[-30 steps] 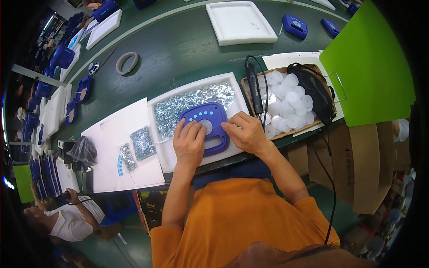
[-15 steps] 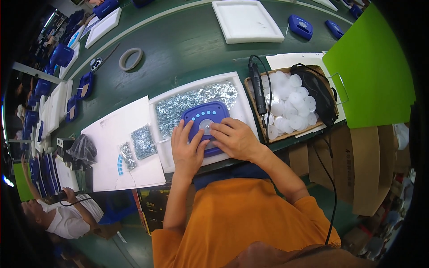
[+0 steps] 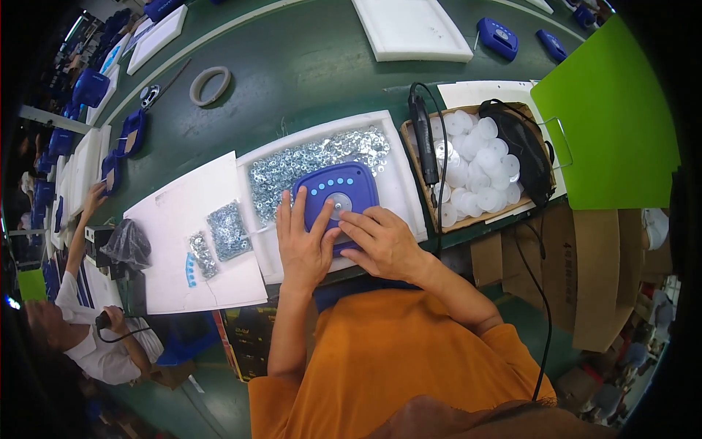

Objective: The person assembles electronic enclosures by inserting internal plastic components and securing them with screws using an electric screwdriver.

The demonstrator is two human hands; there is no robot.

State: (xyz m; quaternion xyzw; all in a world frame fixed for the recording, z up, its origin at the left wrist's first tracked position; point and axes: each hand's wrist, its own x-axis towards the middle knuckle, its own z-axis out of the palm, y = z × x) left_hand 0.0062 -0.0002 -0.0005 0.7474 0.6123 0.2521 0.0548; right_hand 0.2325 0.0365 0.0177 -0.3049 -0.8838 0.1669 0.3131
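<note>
A blue rounded plastic housing (image 3: 336,192) with light dots and a round centre lies in a white tray (image 3: 406,192) on a bed of small metal washers (image 3: 307,159). My left hand (image 3: 302,241) lies flat on the housing's left side, fingers spread. My right hand (image 3: 382,241) presses on its lower right, fingertips by the round centre.
A cardboard box of white round discs (image 3: 475,172) sits to the right, with a black power screwdriver (image 3: 424,139) and a black bag. White sheet with bagged washers (image 3: 228,230) lies left. A green board (image 3: 610,117), tape roll (image 3: 210,84) and another person at far left.
My right hand has moved left from the tray's right side onto the blue housing. The left hand stays on the housing's left side.
</note>
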